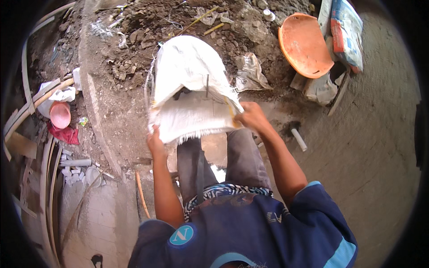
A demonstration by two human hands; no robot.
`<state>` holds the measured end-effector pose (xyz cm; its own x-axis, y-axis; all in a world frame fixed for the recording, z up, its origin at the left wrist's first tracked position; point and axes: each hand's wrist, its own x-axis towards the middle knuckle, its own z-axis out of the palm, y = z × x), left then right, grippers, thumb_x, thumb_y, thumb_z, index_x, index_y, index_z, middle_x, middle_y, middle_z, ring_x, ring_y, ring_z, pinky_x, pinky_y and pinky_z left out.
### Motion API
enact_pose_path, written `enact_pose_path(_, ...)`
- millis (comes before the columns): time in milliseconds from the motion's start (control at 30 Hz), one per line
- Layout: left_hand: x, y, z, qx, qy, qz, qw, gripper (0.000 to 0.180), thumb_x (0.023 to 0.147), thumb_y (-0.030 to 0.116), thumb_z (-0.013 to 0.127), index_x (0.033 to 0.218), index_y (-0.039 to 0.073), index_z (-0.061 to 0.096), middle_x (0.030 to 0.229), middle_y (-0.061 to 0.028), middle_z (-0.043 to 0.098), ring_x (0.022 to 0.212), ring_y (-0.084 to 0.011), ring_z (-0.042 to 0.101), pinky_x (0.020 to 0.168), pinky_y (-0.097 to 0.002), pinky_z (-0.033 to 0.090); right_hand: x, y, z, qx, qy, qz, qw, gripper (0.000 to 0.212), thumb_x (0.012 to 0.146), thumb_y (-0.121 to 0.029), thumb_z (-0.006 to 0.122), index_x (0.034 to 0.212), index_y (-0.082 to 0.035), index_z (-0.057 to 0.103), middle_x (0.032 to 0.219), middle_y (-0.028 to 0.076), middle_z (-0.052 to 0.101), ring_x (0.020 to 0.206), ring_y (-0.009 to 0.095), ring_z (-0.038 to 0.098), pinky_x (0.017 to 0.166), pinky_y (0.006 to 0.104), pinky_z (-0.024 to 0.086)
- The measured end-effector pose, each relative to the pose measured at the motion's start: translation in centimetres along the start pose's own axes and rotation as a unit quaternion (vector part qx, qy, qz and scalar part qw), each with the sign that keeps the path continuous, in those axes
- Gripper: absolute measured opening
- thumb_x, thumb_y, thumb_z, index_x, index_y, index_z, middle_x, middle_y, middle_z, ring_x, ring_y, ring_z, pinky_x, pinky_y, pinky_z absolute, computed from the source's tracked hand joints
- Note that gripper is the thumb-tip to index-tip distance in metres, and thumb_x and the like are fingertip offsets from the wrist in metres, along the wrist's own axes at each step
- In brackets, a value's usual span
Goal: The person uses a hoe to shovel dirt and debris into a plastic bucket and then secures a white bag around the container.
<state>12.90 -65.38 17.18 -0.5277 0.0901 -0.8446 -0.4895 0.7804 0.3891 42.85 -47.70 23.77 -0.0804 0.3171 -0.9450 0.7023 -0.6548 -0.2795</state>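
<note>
A white woven sack (pixel 190 58) is stretched out in front of my legs, its frayed mouth spread wide toward me. My left hand (pixel 155 142) is closed on the left side of the mouth's rim. On the right side, my right hand (pixel 251 117) grips the same rim. Between the two hands the pale inner wall of the sack shows, with a dark patch farther in that I cannot make out. A thin dark strand crosses the sack near the right part of its opening.
Soil and rubble (pixel 143 40) lie beyond the sack. At the far right are an orange plastic basin (pixel 306 44) and a printed bag (pixel 346 35). A white pipe piece (pixel 299 140) lies right of my legs. Wooden strips (pixel 47 187) and a pink bucket (pixel 60 115) are at the left.
</note>
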Motion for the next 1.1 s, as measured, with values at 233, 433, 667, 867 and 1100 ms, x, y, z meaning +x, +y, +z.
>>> enact_pose_path(233,8.7,3.7,7.4,0.173,-0.021,0.144,0.974,0.043,0.093,0.025,0.057,0.119,-0.009,0.054,0.105,-0.0128,0.062,0.092,-0.0193,0.056,0.082,-0.0322,0.044,16.6,3.7,1.8,-0.262,0.096,0.039,0.959,0.034,0.069,-0.024,0.062,0.093,0.0,0.067,0.095,0.024,0.066,0.095,0.039,0.063,0.084,0.0438,0.049)
enact_pose_path(433,9.0,1.5,3.4,0.179,0.0,0.149,0.972,0.047,0.091,0.028,0.058,0.116,-0.012,0.054,0.106,-0.0212,0.063,0.097,-0.0251,0.06,0.086,-0.0328,0.044,17.9,-2.6,0.0,-0.256,0.12,-0.157,0.946,0.076,0.066,-0.029,0.077,0.133,-0.014,0.045,0.126,0.017,0.055,0.118,0.035,0.051,0.098,0.0445,0.04)
enact_pose_path(667,8.9,2.2,3.2,0.161,-0.003,0.14,0.977,0.055,0.092,0.025,0.06,0.127,-0.015,0.044,0.117,-0.0184,0.058,0.104,-0.0193,0.056,0.089,-0.0287,0.043,18.1,-8.9,5.0,-0.415,0.119,-0.338,0.836,0.037,0.072,-0.017,0.065,0.109,-0.016,0.064,0.108,0.008,0.057,0.112,0.027,0.049,0.089,0.0465,0.04)
enact_pose_path(867,7.2,4.4,3.9,0.158,-0.014,0.134,0.978,0.059,0.091,0.026,0.06,0.129,-0.016,0.042,0.119,-0.021,0.057,0.106,-0.0207,0.055,0.091,-0.0285,0.042,19.2,-7.9,7.3,-0.338,0.128,-0.433,0.826,0.013,0.08,-0.018,0.059,0.083,-0.013,0.07,0.092,0.008,0.061,0.1,0.026,0.056,0.08,0.0452,0.043)
enact_pose_path(1100,7.8,3.9,2.9,0.188,-0.021,0.128,0.974,0.062,0.091,0.027,0.06,0.13,-0.016,0.04,0.122,-0.0233,0.056,0.111,-0.0237,0.055,0.096,-0.0303,0.04,8.3,-9.0,7.2,-0.148,0.065,-0.4,0.902,0.019,0.083,-0.015,0.059,0.097,-0.008,0.069,0.096,0.015,0.065,0.088,0.032,0.063,0.077,0.0387,0.05)
